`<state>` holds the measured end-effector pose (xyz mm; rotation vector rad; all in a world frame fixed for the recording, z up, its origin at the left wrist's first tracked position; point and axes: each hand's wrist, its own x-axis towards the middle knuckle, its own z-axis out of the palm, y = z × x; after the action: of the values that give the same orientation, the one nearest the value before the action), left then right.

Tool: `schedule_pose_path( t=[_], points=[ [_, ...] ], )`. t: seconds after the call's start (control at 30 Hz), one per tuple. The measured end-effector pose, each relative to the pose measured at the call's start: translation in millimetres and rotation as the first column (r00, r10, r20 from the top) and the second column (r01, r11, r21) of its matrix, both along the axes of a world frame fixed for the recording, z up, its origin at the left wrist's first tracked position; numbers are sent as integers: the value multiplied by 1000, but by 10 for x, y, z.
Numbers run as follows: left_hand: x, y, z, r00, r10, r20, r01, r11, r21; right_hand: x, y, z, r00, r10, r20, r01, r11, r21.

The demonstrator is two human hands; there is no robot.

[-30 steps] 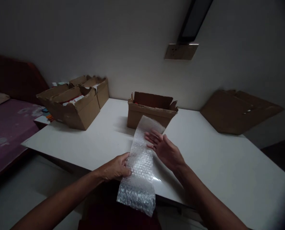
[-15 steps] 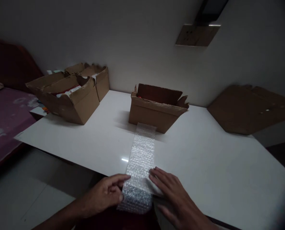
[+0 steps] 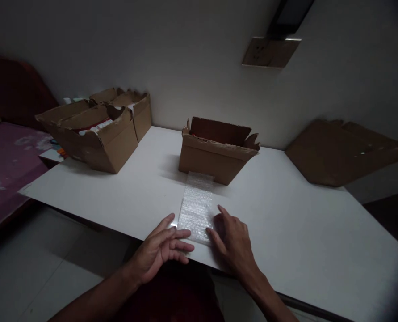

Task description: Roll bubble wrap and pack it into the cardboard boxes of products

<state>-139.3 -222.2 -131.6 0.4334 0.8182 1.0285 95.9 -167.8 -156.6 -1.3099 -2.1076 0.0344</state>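
Observation:
A strip of clear bubble wrap (image 3: 197, 201) lies flat on the white table, its far end against the front of a cardboard box (image 3: 215, 156). Its near end sits just inside the table's front edge. My left hand (image 3: 161, 250) is open with fingers spread, the fingertips at the wrap's near left corner. On the other side, my right hand (image 3: 234, 239) is open too, thumb and index finger apart, the thumb tip at the wrap's right edge. Whether the fingertips press on the wrap is hard to see.
Several open cardboard boxes (image 3: 120, 152) with red and white contents stand at the table's left. A flat cardboard piece (image 3: 336, 154) leans at the back right. The white table (image 3: 302, 232) meets a wall with a socket plate (image 3: 270, 52). A bed (image 3: 7, 161) is at far left.
The wrap's near end, which hung over the table edge, now lies on the tabletop, so the strip looks shorter. My left hand has opened; both hands have moved slightly inward over the table.

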Motion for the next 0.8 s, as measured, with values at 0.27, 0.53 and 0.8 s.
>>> schedule_pose_path(
  t=[0.27, 0.53, 0.8],
  points=[
    [-94, -110, -145, 532, 407, -742, 345, 697, 629, 44, -254, 82, 940, 298, 166, -299, 954, -20],
    [-39, 166, -224, 288, 624, -727, 676, 405, 615, -118, -176, 158, 946, 322, -35, -322, 947, 3],
    [25, 105, -136, 361, 477, -801, 469, 649, 599, 14, -334, 226, 950, 159, -269, -206, 965, -159]
  ],
)
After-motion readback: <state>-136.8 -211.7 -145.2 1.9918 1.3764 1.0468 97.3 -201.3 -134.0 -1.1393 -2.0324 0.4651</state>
